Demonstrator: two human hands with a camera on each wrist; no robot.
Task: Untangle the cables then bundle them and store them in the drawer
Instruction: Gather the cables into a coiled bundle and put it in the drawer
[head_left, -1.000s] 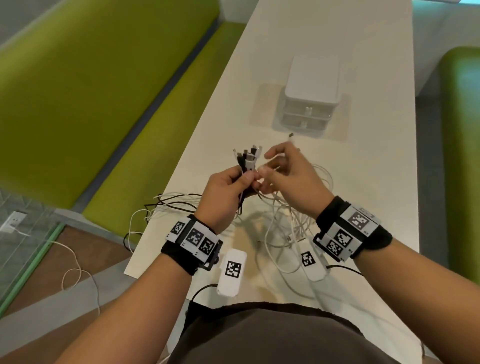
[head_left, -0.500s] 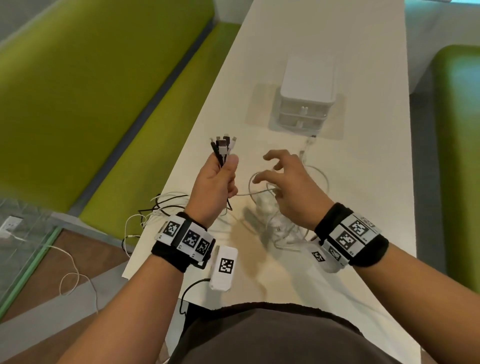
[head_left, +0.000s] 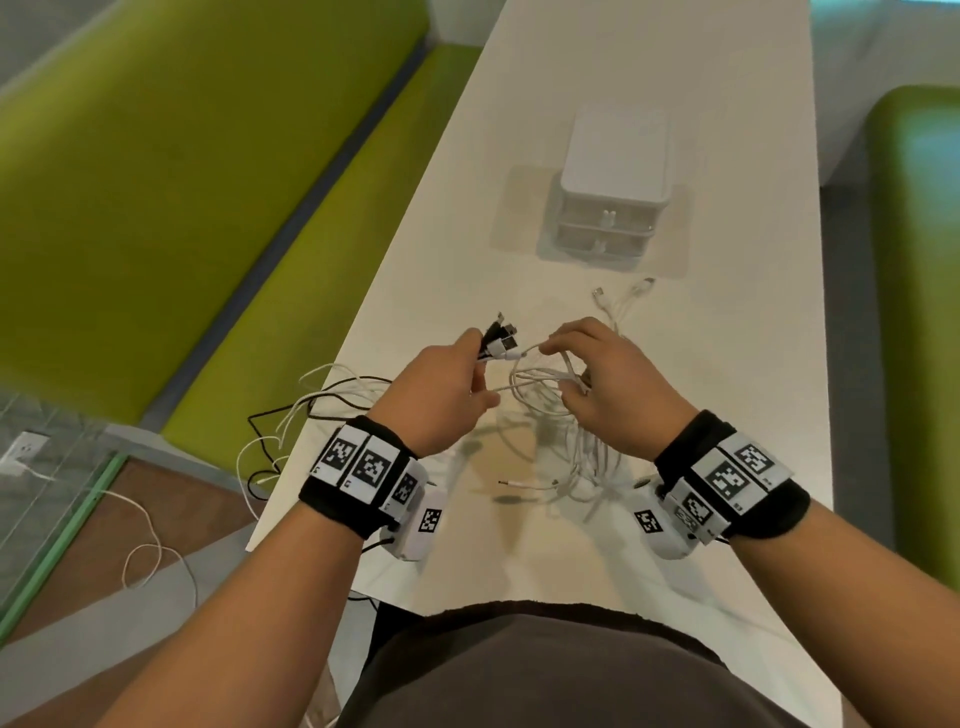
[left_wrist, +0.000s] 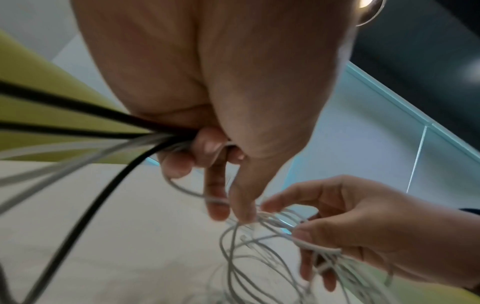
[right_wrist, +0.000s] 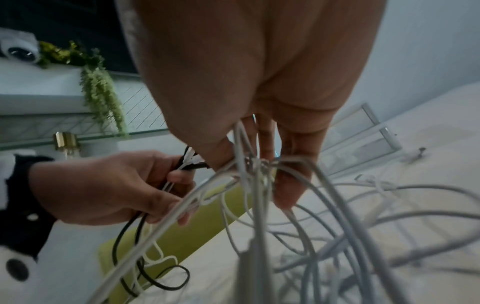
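Still untangling – my left hand (head_left: 441, 384) grips the gathered plug ends (head_left: 498, 340) while my right hand (head_left: 602, 384) pinches white cables (head_left: 540, 379) from the tangle, the closed drawer (head_left: 605, 234) at twelve o'clock – next I'd tease one strand free.
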